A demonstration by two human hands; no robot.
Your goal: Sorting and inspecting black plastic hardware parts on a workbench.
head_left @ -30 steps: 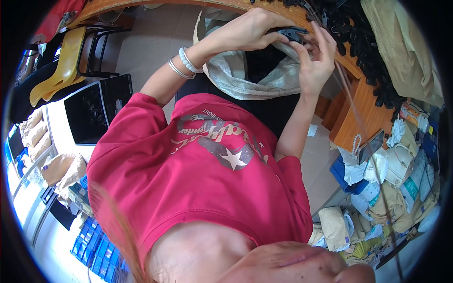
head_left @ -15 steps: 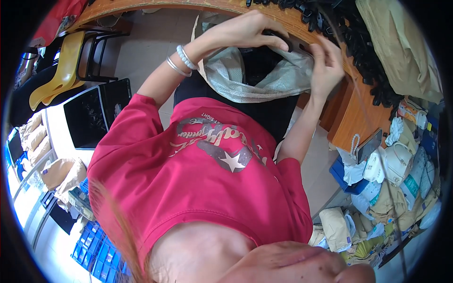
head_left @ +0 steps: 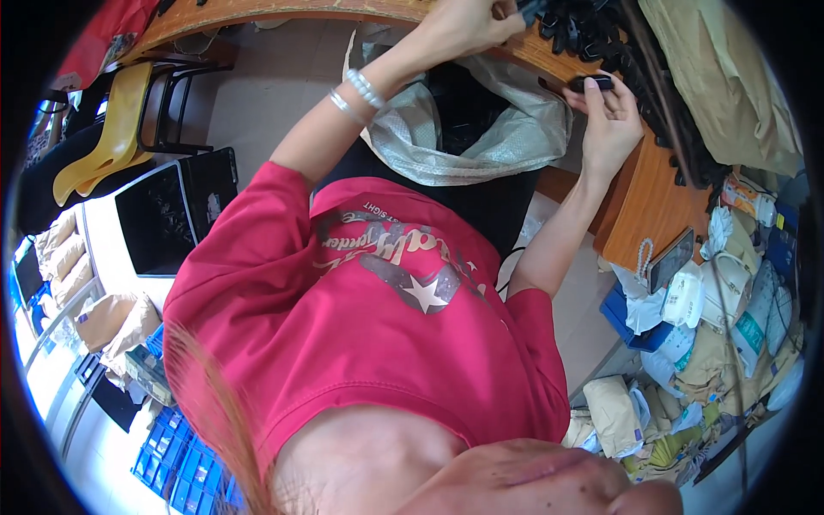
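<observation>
My right hand (head_left: 613,129) pinches a small black oblong part (head_left: 592,83) over the table edge. Farther forward, my left hand (head_left: 476,27) is closed at the fingertips on a small dark piece (head_left: 533,10), blurred and partly cut off by the upper edge. That hand is beside a heap of small black parts (head_left: 577,33) on the wooden table (head_left: 639,215). Below both hands, at my lap, a white woven sack (head_left: 412,142) gapes wide, with dark contents (head_left: 468,107) inside. What exactly the black parts are, I cannot tell.
A large tan bag (head_left: 717,86) stands beyond the heap. A phone (head_left: 671,262) and a beaded string (head_left: 644,257) lie at the table's right end. Packages (head_left: 730,300) crowd the right side. To the left are a yellow chair (head_left: 120,129) and a black bin (head_left: 156,219).
My left hand has moved forward from above the sack to the heap. My right hand has shifted slightly right, and the black part now shows in its fingers.
</observation>
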